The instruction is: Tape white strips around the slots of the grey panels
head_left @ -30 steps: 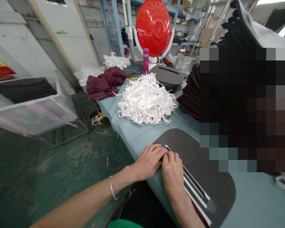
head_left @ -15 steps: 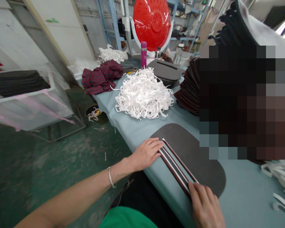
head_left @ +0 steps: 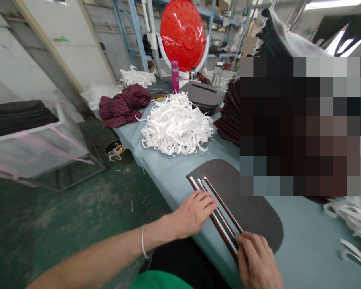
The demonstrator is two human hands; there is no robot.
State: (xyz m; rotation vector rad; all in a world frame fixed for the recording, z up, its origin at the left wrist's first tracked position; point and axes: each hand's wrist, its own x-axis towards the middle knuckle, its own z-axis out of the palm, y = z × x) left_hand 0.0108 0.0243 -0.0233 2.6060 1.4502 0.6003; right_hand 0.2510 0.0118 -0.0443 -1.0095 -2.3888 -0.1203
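Left hand: fingers together, flat over brown-and-white strips | right hand: fingers curled at strips' near end, pinch hidden | dark grey panel: under and beyond fingers | advisable: even pressure, strips straight

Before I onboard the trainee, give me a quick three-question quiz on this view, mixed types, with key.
1. True or false: the bracelet is on the person's left wrist.
2. Multiple choice: what do the fingers of the left hand lie on?
A) the striped cloth
B) the dark grey panel
C) the red disc
3. Short answer: which hand is nearer the white strip pile that lies in front of the purple bottle?

Key:
1. True.
2. B, on its side lined with white and maroon strips.
3. The left hand; the right hand is farther off, at the panel's other end.
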